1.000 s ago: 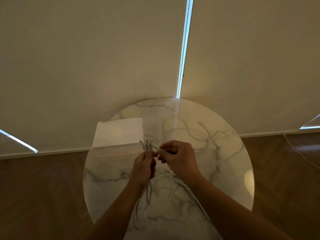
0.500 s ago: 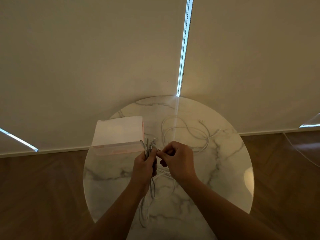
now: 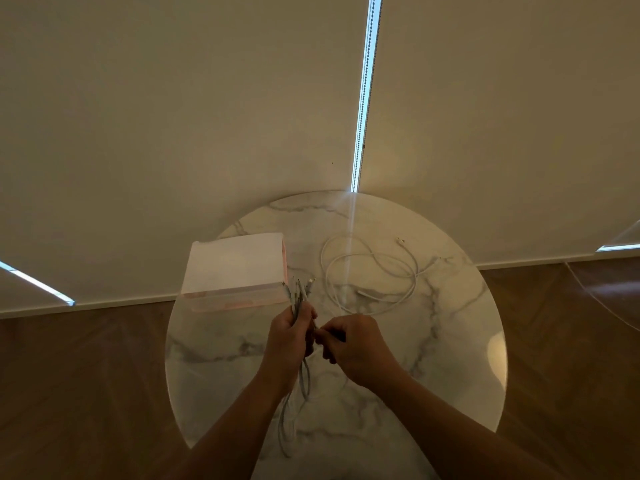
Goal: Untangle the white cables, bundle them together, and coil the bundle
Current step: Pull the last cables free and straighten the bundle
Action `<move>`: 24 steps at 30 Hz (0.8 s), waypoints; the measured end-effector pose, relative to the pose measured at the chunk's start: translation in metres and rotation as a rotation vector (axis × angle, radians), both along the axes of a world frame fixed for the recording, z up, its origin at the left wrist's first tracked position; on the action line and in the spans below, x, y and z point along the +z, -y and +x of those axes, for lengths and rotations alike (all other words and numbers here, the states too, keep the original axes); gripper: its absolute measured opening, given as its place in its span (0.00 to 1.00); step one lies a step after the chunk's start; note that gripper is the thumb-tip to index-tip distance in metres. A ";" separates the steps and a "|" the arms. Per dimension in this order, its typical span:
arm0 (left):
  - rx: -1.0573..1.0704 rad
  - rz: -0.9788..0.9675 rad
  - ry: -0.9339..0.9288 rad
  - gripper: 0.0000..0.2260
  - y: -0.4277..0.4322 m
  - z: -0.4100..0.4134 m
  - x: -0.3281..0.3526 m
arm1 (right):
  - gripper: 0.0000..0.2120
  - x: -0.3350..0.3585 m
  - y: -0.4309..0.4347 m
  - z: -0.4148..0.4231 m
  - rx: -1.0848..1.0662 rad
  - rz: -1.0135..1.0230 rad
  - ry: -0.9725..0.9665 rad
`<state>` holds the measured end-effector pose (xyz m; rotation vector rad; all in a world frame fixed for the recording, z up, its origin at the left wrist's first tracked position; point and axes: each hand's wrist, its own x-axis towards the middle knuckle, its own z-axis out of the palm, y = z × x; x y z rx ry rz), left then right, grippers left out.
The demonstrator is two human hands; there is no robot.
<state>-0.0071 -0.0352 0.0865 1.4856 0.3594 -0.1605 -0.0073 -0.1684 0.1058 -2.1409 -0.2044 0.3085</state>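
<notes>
My left hand grips a bundle of white cables above the round marble table. Their plug ends stick up past my fingers, and the rest hangs down in loops toward the table's near edge. My right hand is right beside the left, with its fingers curled and pinching at the bundle where the two hands meet. What lies between those fingertips is hidden. More white cable lies loose in loops on the table beyond my hands.
A white box with a clear pinkish base stands on the table's far left, just beyond the plug ends. Pale blinds hang behind the table. Wooden floor surrounds it on both sides.
Both hands have drawn back toward me. The right hand has slid closer to the left. The hanging cables have gathered into one narrower hank below the left hand.
</notes>
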 end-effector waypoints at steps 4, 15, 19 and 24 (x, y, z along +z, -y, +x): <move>0.054 0.043 -0.011 0.17 0.003 0.002 -0.003 | 0.11 -0.002 0.000 -0.002 0.101 -0.116 0.079; 0.391 -0.271 0.037 0.16 -0.070 0.031 0.016 | 0.14 -0.068 0.094 0.030 0.074 -0.582 0.081; 0.361 0.055 0.039 0.18 -0.103 0.031 0.013 | 0.14 -0.066 0.128 0.055 0.020 -0.519 0.097; 0.381 0.448 -0.019 0.18 -0.151 0.034 0.005 | 0.09 -0.057 0.155 0.067 -0.035 -0.374 0.011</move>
